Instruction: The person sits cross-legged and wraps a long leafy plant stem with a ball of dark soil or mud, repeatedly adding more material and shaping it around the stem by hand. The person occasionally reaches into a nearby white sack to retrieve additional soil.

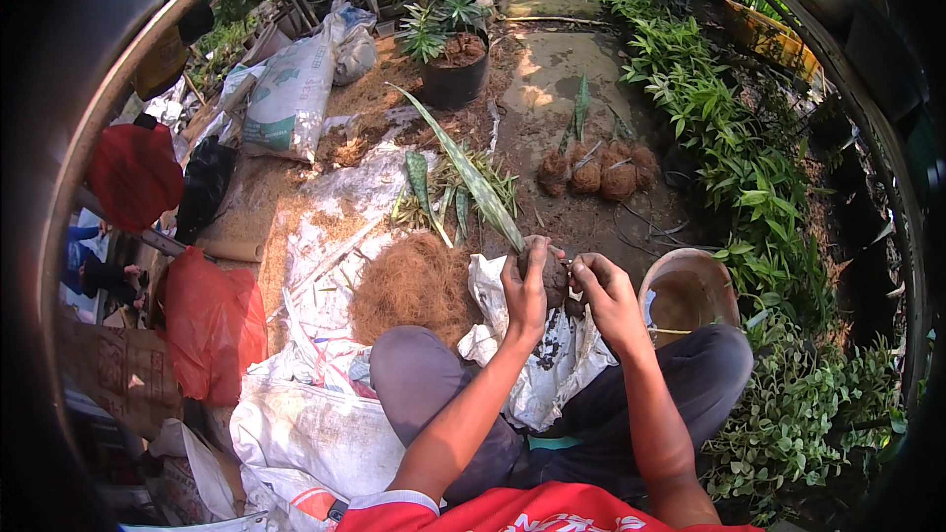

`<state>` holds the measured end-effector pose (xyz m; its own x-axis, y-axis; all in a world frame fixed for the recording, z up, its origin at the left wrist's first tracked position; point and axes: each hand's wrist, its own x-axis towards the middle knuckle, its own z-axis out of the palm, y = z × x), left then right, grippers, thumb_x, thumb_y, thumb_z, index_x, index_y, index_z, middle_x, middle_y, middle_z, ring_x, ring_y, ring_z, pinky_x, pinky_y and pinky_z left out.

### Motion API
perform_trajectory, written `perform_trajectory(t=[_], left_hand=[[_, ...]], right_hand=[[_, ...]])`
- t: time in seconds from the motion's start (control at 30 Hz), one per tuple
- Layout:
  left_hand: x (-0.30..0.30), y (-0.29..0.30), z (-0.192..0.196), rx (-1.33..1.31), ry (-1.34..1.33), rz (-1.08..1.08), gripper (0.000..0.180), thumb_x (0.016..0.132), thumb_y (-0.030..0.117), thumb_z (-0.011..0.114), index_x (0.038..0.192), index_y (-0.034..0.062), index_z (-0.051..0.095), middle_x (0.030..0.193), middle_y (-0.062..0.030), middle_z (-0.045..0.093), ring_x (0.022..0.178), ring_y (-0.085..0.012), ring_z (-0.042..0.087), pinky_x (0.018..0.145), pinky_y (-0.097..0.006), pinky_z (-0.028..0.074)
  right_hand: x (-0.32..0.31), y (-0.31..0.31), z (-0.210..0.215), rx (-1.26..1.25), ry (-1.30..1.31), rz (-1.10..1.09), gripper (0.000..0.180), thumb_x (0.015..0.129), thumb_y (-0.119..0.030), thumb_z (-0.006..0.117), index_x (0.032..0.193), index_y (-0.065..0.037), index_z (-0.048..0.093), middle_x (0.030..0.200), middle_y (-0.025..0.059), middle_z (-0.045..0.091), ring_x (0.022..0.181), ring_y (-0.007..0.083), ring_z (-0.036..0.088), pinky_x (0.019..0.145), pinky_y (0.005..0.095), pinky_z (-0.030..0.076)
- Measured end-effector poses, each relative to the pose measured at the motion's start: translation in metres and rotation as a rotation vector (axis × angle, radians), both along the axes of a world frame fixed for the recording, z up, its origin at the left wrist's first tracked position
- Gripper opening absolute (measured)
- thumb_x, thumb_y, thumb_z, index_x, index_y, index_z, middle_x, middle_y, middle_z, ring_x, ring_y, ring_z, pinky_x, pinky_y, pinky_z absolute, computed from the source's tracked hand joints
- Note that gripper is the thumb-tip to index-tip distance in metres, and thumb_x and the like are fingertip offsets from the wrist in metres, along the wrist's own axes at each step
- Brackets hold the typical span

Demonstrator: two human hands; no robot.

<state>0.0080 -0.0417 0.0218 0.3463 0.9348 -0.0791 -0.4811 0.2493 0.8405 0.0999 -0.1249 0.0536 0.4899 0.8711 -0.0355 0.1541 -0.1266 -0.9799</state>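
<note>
My left hand (526,284) is closed around the base of a long snake plant leaf (471,180), which slants up and to the left. Dark moist soil (557,281) is packed in a lump at the leaf's base, between my two hands. The fingers of my right hand (608,298) are pinched together at the lump's right side; a small dark bit shows under them. Beneath both hands a white plastic sack (567,365) with dark crumbs lies over my lap. A heap of brown coconut fibre (414,284) sits left of my hands.
Several fibre-wrapped root balls (601,172) with leaves stand ahead. Cut snake plant leaves (422,182) lie beyond the fibre. A round tub (724,281) stands at my right knee. A potted plant (455,74), a filled sack (291,94) and a red bag (212,320) stand further off.
</note>
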Motion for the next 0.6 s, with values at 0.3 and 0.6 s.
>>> perform_trajectory(t=[0.3, 0.6], left_hand=[[-0.001, 0.001, 0.001, -0.055, 0.028, 0.016, 0.037, 0.097, 0.036, 0.057, 0.104, 0.0002, 0.058, 0.088, -0.0091, 0.064, 0.077, -0.0143, 0.061, 0.071, -0.029, 0.051], [-0.001, 0.003, -0.006, -0.025, 0.064, -0.009, 0.042, 0.095, 0.041, 0.058, 0.108, 0.0008, 0.057, 0.091, -0.0093, 0.063, 0.084, -0.0143, 0.060, 0.075, -0.028, 0.048]], right_hand=[[0.008, -0.003, 0.010, 0.038, 0.551, -0.020, 0.023, 0.099, -0.023, 0.054, 0.099, -0.001, 0.061, 0.082, -0.0008, 0.057, 0.078, 0.0080, 0.052, 0.069, 0.0240, 0.043], [-0.007, 0.004, 0.007, 0.096, -0.233, -0.086, 0.017, 0.084, -0.010, 0.069, 0.096, 0.001, 0.070, 0.091, 0.0110, 0.069, 0.074, 0.0175, 0.061, 0.069, 0.0305, 0.049]])
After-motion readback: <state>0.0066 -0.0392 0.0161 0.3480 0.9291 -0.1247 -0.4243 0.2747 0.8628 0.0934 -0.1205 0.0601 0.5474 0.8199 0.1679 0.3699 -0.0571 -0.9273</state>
